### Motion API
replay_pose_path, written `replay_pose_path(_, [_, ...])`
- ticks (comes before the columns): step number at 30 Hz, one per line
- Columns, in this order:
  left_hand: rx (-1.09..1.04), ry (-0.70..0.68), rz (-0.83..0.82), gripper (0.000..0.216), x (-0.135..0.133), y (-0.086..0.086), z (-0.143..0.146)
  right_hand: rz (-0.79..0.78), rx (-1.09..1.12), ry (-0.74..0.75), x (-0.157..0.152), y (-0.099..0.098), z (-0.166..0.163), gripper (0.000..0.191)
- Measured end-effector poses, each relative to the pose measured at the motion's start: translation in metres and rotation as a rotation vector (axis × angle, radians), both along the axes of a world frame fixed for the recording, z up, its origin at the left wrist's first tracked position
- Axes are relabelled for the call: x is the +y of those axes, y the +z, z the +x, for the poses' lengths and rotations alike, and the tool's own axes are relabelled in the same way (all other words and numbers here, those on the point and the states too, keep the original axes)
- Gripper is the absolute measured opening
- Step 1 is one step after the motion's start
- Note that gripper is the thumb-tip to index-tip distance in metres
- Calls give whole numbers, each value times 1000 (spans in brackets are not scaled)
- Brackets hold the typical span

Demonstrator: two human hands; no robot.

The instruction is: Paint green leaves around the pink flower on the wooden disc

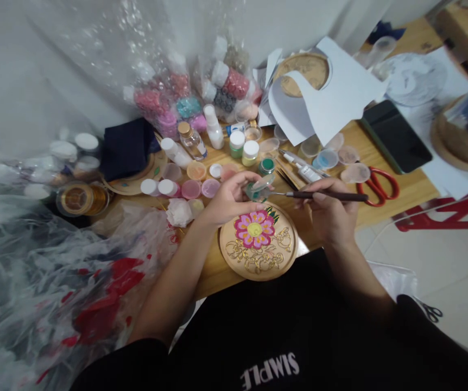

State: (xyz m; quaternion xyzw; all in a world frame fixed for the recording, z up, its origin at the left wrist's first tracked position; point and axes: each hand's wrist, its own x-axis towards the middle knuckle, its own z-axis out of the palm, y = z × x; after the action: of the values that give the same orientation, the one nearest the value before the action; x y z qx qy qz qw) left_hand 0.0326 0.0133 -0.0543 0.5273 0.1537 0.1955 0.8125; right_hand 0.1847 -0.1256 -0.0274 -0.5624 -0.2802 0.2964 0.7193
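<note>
My left hand (234, 200) is closed around a small clear plastic cup (254, 191) with its lid tilted up and something green inside. Between the fingers of my right hand (331, 214) lies a dark-handled tool (327, 196), and its thin metal tip reaches to the cup. Whether the tip is a spatula or a small spoon I cannot tell. Just below both hands, a round wooden plaque (234, 260) rests at the table's near edge. It bears a pink flower (254, 228) with a yellow centre, dark green leaves and gold-outlined, uncoloured shapes.
Small jars (250, 153), lidded cups (191, 189) and a glass bottle (192, 140) crowd the table behind my hands. Red-handled scissors (380, 187) and a phone (396, 136) lie to the right. A gold wire spool (80, 198) and plastic bags (55, 282) are at the left.
</note>
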Motion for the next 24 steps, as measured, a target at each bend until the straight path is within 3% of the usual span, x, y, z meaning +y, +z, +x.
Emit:
replay_pose_path(4, [23,5,-4,53,0,-1,-1,-44,-244,2,-6,2,1,9])
replay_pose_path(7, [40,6,18,53,0,-2,-2,-70,-290,61,-5,3,2,9])
replay_pose_path(17, [73,-4,48,52,2,3,-2,-62,107,92,10,-10,-3,14])
replay_pose_path(24, [35,-14,32,53,1,3,-2,-16,178,50,13,-1,-3,14])
